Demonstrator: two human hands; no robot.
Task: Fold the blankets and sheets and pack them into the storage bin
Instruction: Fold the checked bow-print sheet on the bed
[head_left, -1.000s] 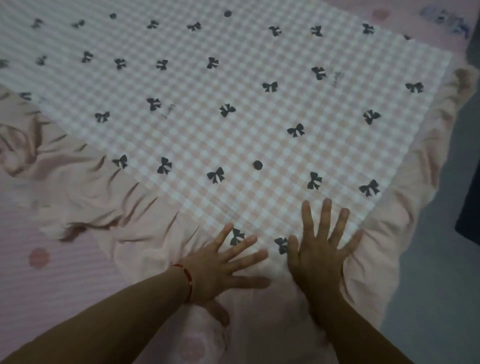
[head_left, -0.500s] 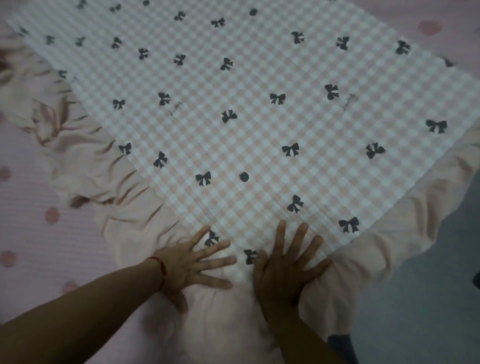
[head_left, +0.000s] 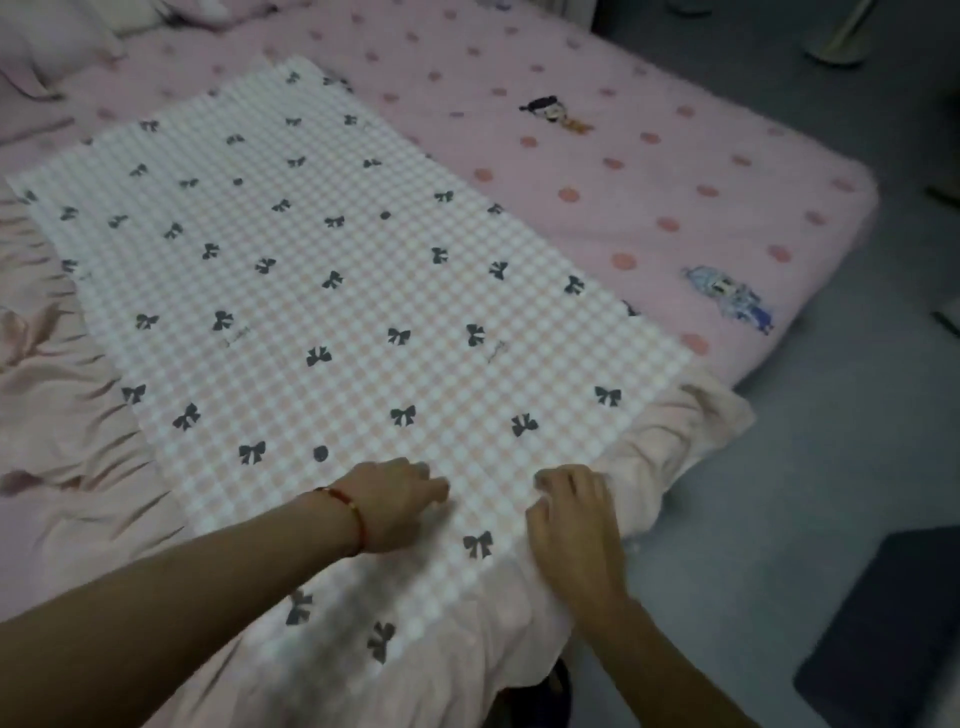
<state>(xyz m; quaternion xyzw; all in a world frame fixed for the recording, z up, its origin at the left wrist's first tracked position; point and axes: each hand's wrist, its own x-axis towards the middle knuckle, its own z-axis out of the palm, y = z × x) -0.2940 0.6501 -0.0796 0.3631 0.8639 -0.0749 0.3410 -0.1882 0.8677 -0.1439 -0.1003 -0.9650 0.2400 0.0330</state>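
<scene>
Where your hands lay flat and splayed a second ago, your left hand (head_left: 400, 501) and right hand (head_left: 574, 519) now curl their fingers, gathering the checked sheet (head_left: 332, 291) near its ruffled edge.

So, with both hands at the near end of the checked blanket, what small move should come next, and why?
Probably lift the near edge and carry it toward the far end. The checked blanket lies flat and long across the bed, and the left hand and right hand sit on its near end with fingers curling, seemingly gathering fabric. No storage bin is in view.
</scene>
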